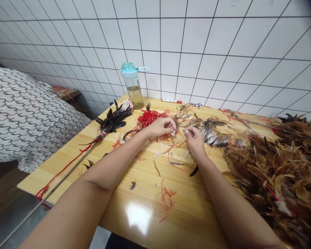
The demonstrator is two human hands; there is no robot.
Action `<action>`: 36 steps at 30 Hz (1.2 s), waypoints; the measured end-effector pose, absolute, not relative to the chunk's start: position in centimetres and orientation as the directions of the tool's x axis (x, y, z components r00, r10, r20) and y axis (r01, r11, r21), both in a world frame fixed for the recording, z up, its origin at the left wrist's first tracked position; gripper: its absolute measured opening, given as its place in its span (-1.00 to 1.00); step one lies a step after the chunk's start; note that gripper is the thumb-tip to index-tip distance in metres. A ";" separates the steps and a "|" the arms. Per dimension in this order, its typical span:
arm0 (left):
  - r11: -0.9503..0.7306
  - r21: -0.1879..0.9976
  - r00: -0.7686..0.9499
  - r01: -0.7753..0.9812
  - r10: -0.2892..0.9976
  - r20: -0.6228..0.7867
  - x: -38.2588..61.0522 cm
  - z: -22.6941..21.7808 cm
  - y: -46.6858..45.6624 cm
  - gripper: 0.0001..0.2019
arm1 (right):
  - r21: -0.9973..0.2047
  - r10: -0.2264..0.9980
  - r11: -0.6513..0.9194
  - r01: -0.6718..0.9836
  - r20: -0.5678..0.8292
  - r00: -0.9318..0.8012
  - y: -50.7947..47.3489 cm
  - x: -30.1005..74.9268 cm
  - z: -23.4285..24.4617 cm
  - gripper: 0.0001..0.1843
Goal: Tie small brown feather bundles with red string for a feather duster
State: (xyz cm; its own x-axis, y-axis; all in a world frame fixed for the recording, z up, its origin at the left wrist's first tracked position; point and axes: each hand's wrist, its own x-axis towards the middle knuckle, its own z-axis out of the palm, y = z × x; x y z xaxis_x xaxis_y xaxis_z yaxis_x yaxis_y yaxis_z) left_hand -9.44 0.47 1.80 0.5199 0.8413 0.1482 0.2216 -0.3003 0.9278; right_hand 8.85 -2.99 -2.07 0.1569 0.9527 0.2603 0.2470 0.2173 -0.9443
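My left hand [161, 126] is closed, pinching a small bundle of brown feathers [175, 126] over the wooden table [145, 207]. My right hand [194, 138] is closed too, its fingertips pinching something thin just right of that bundle, seemingly a red thread. A tangle of red thread [147, 117] lies right behind my left hand. Loose red thread scraps [167, 199] and single feathers are strewn between my forearms.
A big heap of brown feathers [280, 166] covers the table's right side. A thin stick with black feathers tied at its tip [111, 122] lies at the left, over the edge. A teal-lidded water bottle [132, 86] and a marker [171, 101] stand by the tiled wall. A person in a patterned garment [23, 114] is at left.
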 end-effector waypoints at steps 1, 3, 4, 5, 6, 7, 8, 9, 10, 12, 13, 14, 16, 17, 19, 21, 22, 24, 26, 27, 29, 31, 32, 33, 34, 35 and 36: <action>-0.309 0.921 0.554 0.237 0.822 0.133 -9.3 1.9 0.3 -0.85 | -0.921 0.940 0.257 0.292 0.309 0.146 -3.0 9.0 -2.0 -0.86; -0.332 0.906 0.605 0.263 0.788 0.113 -9.0 2.1 0.0 -0.83 | -0.870 0.922 0.319 0.375 0.376 0.088 -3.0 9.1 -2.0 -0.85; -0.350 0.896 0.620 0.272 0.776 0.115 -8.9 2.1 -0.2 -0.82 | -0.840 0.915 0.345 0.419 0.400 0.048 -3.1 9.0 -2.1 -0.85; -0.375 0.885 0.628 0.278 0.768 0.128 -8.7 2.1 -0.3 -0.83 | -0.809 0.910 0.367 0.460 0.415 0.005 -3.1 9.0 -2.2 -0.86; -0.403 0.871 0.631 0.282 0.761 0.148 -8.5 2.0 -0.4 -0.84 | -0.780 0.906 0.382 0.496 0.422 -0.035 -3.2 8.9 -2.3 -0.87; -0.431 0.856 0.630 0.286 0.758 0.171 -8.4 1.9 -0.5 -0.84 | -0.758 0.905 0.390 0.523 0.420 -0.066 -3.2 8.8 -2.4 -0.88; -0.457 0.841 0.625 0.290 0.756 0.195 -8.3 1.7 -0.5 -0.85 | -0.746 0.907 0.390 0.539 0.412 -0.086 -3.1 8.8 -2.6 -0.89; -0.481 0.825 0.619 0.297 0.755 0.217 -8.1 1.5 -0.5 -0.86 | -0.744 0.911 0.384 0.547 0.402 -0.093 -3.0 8.9 -2.8 -0.89; -0.505 0.806 0.609 0.308 0.755 0.241 -8.0 1.3 -0.6 -0.87 | -0.748 0.916 0.374 0.548 0.392 -0.089 -2.9 8.9 -2.9 -0.90; -0.554 0.760 0.584 0.339 0.758 0.291 -7.7 0.9 -0.7 -0.88 | -0.764 0.925 0.353 0.541 0.373 -0.076 -2.8 9.0 -3.1 -0.91; -0.575 0.734 0.567 0.360 0.760 0.317 -7.6 0.8 -0.8 -0.89 | -0.770 0.928 0.345 0.536 0.367 -0.071 -2.7 9.1 -3.1 -0.91; -0.594 0.709 0.551 0.380 0.761 0.342 -7.5 0.7 -0.9 -0.89 | -0.775 0.929 0.341 0.532 0.363 -0.066 -2.7 9.1 -3.2 -0.91; -0.613 0.673 0.520 0.415 0.766 0.377 -7.4 0.7 -1.1 -0.90 | -0.787 0.934 0.328 0.522 0.353 -0.053 -2.7 9.1 -3.2 -0.91; -0.615 0.663 0.506 0.428 0.770 0.388 -7.4 0.7 -1.2 -0.90 | -0.799 0.938 0.315 0.512 0.344 -0.040 -2.6 9.1 -3.3 -0.90; -0.613 0.653 0.484 0.445 0.778 0.400 -7.3 0.8 -1.3 -0.92 | -0.836 0.949 0.278 0.473 0.316 0.000 -2.6 9.1 -3.4 -0.90; -0.613 0.647 0.477 0.453 0.780 0.406 -7.3 0.8 -1.3 -0.94 | -0.881 0.961 0.240 0.408 0.276 0.030 -2.5 9.1 -3.5 -0.89; -0.620 0.641 0.480 0.452 0.775 0.411 -7.3 0.8 -1.3 -0.95 | -0.900 0.966 0.224 0.373 0.256 0.036 -2.4 9.1 -3.5 -0.87; -0.644 0.623 0.494 0.444 0.756 0.429 -7.3 0.7 -1.2 -0.95 | -0.926 0.974 0.205 0.318 0.225 0.028 -2.3 9.2 -3.6 -0.85; -0.668 0.608 0.511 0.429 0.734 0.447 -7.3 0.6 -1.2 -0.94 | -0.935 0.977 0.203 0.291 0.213 0.002 -2.2 9.2 -3.6 -0.84; -0.676 0.603 0.516 0.424 0.727 0.453 -7.3 0.6 -1.2 -0.94 | -0.934 0.978 0.205 0.292 0.210 -0.014 -2.1 9.3 -3.6 -0.84; -0.682 0.598 0.523 0.422 0.721 0.454 -7.3 0.6 -1.2 -0.94 | -0.922 0.977 0.213 0.323 0.208 -0.048 -2.1 9.4 -3.6 -0.84; -0.682 0.595 0.530 0.425 0.721 0.448 -7.4 0.7 -1.2 -0.93 | -0.894 0.972 0.235 0.382 0.228 -0.065 -2.1 9.5 -3.5 -0.86; -0.683 0.594 0.535 0.425 0.719 0.443 -7.4 0.7 -1.2 -0.93 | -0.879 0.968 0.249 0.406 0.242 -0.069 -2.1 9.5 -3.5 -0.87; -0.683 0.594 0.542 0.424 0.717 0.438 -7.4 0.7 -1.2 -0.93 | -0.868 0.964 0.262 0.421 0.257 -0.071 -2.2 9.5 -3.5 -0.88; -0.683 0.595 0.547 0.423 0.716 0.433 -7.5 0.8 -1.1 -0.93 | -0.862 0.961 0.273 0.426 0.269 -0.072 -2.2 9.4 -3.5 -0.89; -0.681 0.598 0.551 0.423 0.717 0.428 -7.5 0.8 -1.1 -0.94 | -0.861 0.959 0.280 0.424 0.275 -0.074 -2.3 9.4 -3.4 -0.89; -0.677 0.603 0.552 0.423 0.720 0.421 -7.5 0.8 -1.0 -0.94 | -0.862 0.957 0.284 0.420 0.280 -0.072 -2.3 9.4 -3.4 -0.90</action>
